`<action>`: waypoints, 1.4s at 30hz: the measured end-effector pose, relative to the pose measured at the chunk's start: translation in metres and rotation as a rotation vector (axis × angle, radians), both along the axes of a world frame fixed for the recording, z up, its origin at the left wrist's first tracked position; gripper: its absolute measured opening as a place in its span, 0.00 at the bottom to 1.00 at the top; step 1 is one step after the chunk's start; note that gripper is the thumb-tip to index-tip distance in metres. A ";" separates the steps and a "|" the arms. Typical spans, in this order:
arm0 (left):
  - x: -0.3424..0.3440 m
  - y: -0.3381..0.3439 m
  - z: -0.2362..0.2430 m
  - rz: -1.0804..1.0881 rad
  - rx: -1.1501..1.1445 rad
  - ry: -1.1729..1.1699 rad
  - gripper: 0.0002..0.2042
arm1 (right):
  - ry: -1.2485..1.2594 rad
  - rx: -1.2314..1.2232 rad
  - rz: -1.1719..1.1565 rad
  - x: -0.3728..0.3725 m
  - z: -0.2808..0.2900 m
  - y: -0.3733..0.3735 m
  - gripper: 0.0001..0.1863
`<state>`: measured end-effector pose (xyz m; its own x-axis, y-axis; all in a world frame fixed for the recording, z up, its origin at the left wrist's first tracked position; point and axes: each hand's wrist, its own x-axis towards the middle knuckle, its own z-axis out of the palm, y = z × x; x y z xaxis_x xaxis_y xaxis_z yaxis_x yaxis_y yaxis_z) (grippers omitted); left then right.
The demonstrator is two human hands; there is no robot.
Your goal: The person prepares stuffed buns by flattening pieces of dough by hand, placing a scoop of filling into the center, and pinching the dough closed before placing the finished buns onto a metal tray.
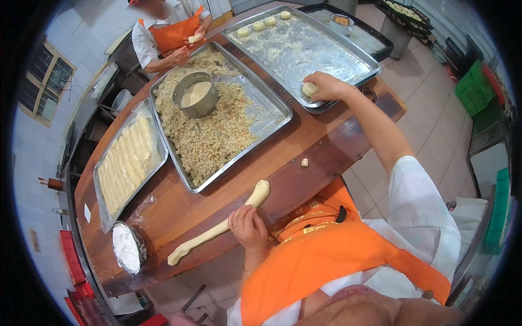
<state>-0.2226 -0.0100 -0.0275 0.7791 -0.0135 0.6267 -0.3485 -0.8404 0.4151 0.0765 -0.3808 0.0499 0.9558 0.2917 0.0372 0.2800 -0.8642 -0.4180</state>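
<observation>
A long pale dough rope (204, 237) lies along the near edge of the wooden table, its thicker end (260, 191) to the right. My left hand (249, 227) is closed around the rope near that end. My right hand (328, 87) reaches out to the near right corner of a floured metal tray (326, 51), its fingers closed on a round dough ball (309, 89). Several similar dough balls (259, 25) sit along the tray's far left side. On the table, a small bit of dough (304, 162) rests to the right of the rope.
A wide tray (272, 120) of crumbly filling (206, 146) holds a round metal container (197, 103). Plastic-covered dough strips (128, 160) and a bowl of white flour (127, 248) are at left. Across the table, a co-worker (173, 35) holds dough. The table's wooden edge (399, 106) curves at right.
</observation>
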 end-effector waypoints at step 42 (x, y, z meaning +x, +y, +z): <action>0.018 0.020 0.010 -0.075 0.068 0.210 0.24 | 0.054 0.105 0.658 -0.187 -0.022 0.215 0.16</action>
